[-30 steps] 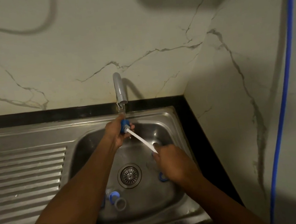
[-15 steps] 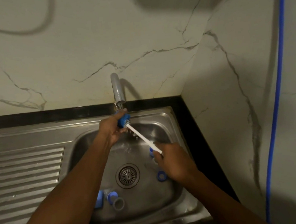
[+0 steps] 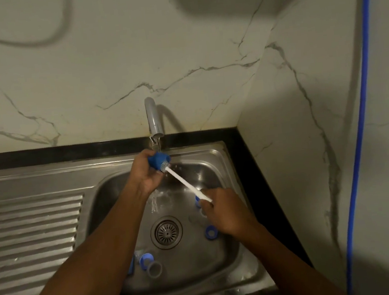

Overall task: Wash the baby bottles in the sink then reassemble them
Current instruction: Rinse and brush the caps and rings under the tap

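Note:
My left hand (image 3: 144, 174) grips a small blue bottle part (image 3: 157, 160) right under the grey tap (image 3: 153, 118), where water runs. My right hand (image 3: 224, 211) holds the white handle of a thin brush (image 3: 188, 186). The brush's bristled tip is pushed into the blue part. On the steel sink (image 3: 229, 165) floor lie loose bottle pieces: a blue ring (image 3: 211, 232) by my right wrist, another blue piece (image 3: 197, 201) partly hidden under the brush handle, and a blue cap with a grey ring (image 3: 150, 263) near the front left.
The round drain strainer (image 3: 166, 232) sits in the middle of the basin. A ribbed steel draining board (image 3: 29, 234) stretches to the left. Marble walls close the back and right, a black counter strip (image 3: 256, 176) runs along the right, and a blue pipe (image 3: 359, 130) runs down the right wall.
My left hand has raised the blue part closer to the tap spout. The brush followed with it, and my right hand shifted slightly up.

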`<state>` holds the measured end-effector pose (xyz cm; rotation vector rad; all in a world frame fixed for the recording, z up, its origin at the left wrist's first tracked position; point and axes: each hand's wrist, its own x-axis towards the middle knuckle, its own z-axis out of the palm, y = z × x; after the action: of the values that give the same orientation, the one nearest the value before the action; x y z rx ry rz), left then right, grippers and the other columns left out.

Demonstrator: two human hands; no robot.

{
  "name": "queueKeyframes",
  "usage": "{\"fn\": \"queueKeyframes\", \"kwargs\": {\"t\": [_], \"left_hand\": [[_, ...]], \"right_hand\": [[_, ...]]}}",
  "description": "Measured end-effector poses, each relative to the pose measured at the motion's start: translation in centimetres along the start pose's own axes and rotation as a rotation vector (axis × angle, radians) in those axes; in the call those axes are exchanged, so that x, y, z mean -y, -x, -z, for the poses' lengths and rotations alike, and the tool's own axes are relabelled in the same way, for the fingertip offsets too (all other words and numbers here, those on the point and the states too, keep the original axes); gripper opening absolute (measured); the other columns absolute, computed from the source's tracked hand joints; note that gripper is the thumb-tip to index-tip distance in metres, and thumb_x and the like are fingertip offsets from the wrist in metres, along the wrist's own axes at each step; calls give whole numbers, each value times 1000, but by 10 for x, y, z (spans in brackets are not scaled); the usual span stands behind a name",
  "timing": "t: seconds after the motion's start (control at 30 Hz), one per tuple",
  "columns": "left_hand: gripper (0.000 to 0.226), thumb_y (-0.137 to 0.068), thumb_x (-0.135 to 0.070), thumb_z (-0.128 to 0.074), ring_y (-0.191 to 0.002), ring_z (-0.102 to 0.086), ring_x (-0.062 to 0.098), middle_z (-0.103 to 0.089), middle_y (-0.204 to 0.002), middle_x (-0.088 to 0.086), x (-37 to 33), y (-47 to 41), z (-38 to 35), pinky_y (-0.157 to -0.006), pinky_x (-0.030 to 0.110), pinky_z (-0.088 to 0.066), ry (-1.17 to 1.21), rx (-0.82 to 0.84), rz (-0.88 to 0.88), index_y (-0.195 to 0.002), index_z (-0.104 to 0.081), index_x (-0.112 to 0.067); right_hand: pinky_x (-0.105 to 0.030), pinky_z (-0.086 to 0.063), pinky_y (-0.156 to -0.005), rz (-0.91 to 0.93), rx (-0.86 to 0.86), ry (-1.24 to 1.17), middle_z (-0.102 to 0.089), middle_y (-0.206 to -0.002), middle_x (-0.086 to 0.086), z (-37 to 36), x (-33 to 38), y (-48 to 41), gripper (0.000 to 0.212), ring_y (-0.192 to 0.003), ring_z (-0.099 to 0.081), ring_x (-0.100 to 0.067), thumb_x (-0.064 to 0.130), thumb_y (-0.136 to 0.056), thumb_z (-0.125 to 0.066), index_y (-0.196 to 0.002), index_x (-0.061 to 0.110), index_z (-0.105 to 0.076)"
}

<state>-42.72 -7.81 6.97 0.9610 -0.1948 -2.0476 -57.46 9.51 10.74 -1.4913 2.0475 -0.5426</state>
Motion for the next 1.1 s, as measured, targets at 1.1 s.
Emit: {"fn": "queueKeyframes", "kwargs": {"t": [1.1], "left_hand": [[54, -84, -9, -65, -122, -61, 37, -57, -135, 26, -3, -4, 12, -100, 51, -52, -9, 101, -11, -135, -49, -4]], "right_hand": [[-20, -28, -37, -367, 417, -796, -51, -65, -4, 20, 11, -2, 24, -44, -36, -8, 30, -100, -53, -108, 11, -66]]}}
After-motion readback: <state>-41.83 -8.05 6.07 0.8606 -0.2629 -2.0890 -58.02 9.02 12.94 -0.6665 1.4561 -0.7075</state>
